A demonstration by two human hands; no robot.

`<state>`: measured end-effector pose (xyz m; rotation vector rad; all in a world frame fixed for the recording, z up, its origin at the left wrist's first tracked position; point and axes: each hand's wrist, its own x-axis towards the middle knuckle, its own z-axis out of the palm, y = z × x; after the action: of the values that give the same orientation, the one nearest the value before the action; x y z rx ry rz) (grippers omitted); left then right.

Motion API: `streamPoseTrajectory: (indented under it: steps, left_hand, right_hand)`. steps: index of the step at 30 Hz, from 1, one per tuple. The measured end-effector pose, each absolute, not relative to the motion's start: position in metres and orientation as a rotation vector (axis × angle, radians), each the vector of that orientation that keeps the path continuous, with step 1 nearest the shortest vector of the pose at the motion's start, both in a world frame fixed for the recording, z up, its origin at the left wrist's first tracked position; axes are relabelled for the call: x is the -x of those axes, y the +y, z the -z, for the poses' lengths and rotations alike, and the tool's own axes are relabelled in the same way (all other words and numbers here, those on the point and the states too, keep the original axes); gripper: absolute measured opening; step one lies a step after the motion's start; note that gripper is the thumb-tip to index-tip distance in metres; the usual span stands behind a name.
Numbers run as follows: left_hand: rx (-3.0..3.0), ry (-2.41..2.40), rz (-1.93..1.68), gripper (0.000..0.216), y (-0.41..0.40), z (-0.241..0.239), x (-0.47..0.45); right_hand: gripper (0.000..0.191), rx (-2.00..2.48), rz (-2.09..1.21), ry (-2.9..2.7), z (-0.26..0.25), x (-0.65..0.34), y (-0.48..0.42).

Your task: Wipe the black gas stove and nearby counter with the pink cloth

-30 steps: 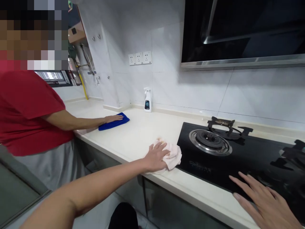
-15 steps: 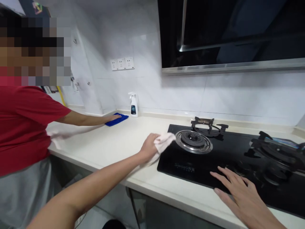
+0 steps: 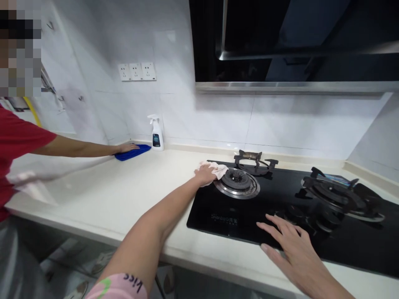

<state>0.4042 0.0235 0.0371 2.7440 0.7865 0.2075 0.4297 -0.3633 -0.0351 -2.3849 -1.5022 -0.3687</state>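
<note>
My left hand (image 3: 205, 174) presses a pale pink cloth (image 3: 218, 169) down at the left edge of the black gas hob (image 3: 218, 207), beside the left burner (image 3: 238, 182). The fingers rest over the cloth and bunch it a little. My right hand (image 3: 289, 249) is open, fingers spread, above the hob's front edge near the control knobs (image 3: 294, 214). It holds nothing. The left burner's black pan support (image 3: 254, 164) sits off it, towards the back of the hob.
On the left, a co-worker's hand (image 3: 129, 147) lies on a blue cloth (image 3: 134, 153) on the white counter (image 3: 124, 191). A white spray bottle (image 3: 157, 135) stands by the wall. A black range hood (image 3: 280, 41) overhangs the hob; the right burner (image 3: 339, 195) carries its support.
My left hand has pushed the pale pink cloth forward along the hob's left edge, to beside the burner. The view has turned right. My right hand remains spread by the hob's front.
</note>
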Motion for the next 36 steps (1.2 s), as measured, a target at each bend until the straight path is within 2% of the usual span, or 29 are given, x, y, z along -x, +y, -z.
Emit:
streamPoseTrajectory:
  steps: [5, 10, 15, 19, 25, 29, 32, 33, 36]
  left_hand:
    - [-2.811, 0.721, -0.19, 0.061, 0.002, -0.034, -0.359]
    - [-2.888, 0.594, -0.197, 0.049, -0.037, -0.029, -0.3]
    - [-2.964, 0.4, -0.216, 0.049, -0.08, -0.027, -0.262]
    - [-2.907, 0.234, -0.149, 0.06, -0.12, -0.027, -0.263]
    - [-2.853, -0.082, -0.151, 0.082, -0.183, -0.023, -0.314]
    - [-2.829, -0.373, -0.229, 0.083, -0.2, -0.025, -0.327]
    - [-2.789, -0.441, -0.247, 0.086, -0.178, -0.028, -0.294]
    - [-2.78, -0.419, -0.239, 0.083, -0.165, -0.028, -0.276]
    - [-2.732, -0.126, -0.302, 0.05, -0.117, -0.027, -0.214]
  right_hand:
    - [0.048, 2.363, 0.359, -1.5, 0.033, -0.429, -0.363]
    - [0.05, 2.323, 0.376, -1.475, 0.038, -0.427, -0.363]
    - [0.055, 2.223, 0.345, -1.391, 0.042, -0.428, -0.363]
    - [0.056, 2.125, 0.325, -1.264, 0.045, -0.437, -0.363]
    - [0.056, 2.052, 0.436, -1.194, 0.026, -0.434, -0.353]
    - [0.06, 2.079, 0.267, -1.266, 0.008, -0.416, -0.335]
    - [0.065, 2.212, 0.118, -1.353, 0.006, -0.412, -0.327]
    - [0.067, 2.28, 0.094, -1.385, 0.006, -0.414, -0.326]
    - [0.072, 2.521, 0.087, -1.413, 0.003, -0.417, -0.319]
